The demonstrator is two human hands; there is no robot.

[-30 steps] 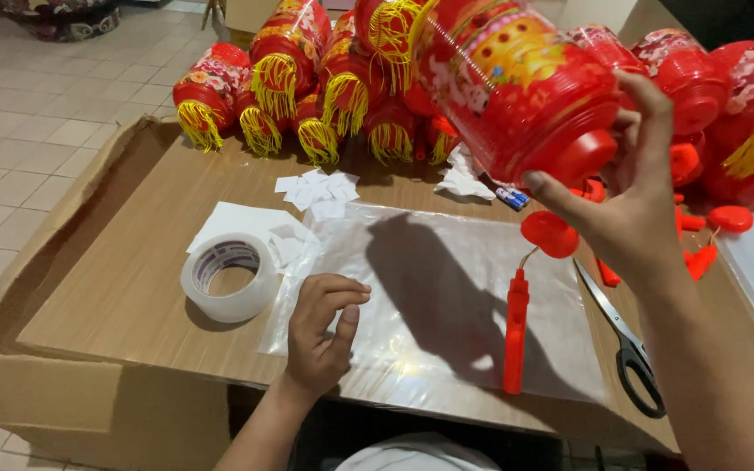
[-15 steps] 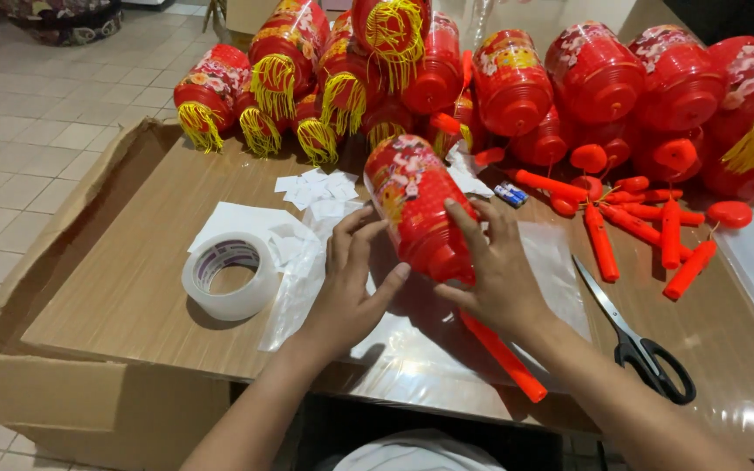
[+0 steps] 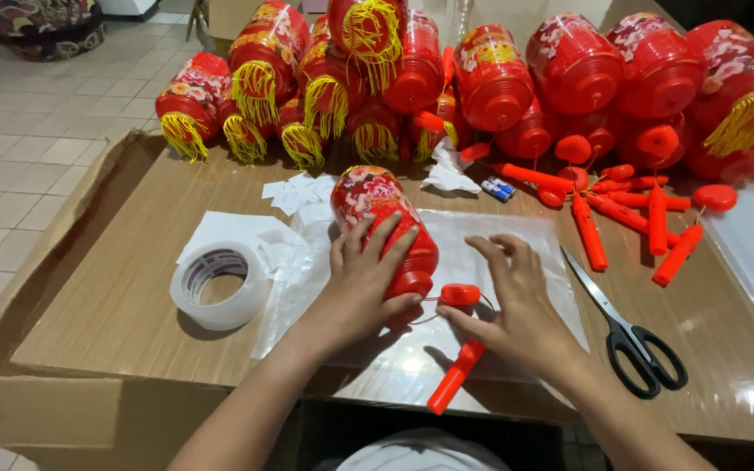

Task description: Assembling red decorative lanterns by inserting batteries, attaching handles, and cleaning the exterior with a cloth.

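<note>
Wood table (image 3: 115, 305): left hand (image 3: 364, 279) on lantern (image 3: 383, 218), prob. empty; right hand (image 3: 517, 301) beside.

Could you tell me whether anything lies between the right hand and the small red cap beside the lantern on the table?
Nothing visible does: the right hand rests by the red cap, thumb just below it. The left hand holds the red lantern alongside.

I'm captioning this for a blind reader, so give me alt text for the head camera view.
A person's left hand presses a red plastic lantern flat on a clear sheet on a wooden table, while the right hand touches its small red cap and orange stick handle. A tape roll, scissors and many more piled red lanterns surround them.
</note>
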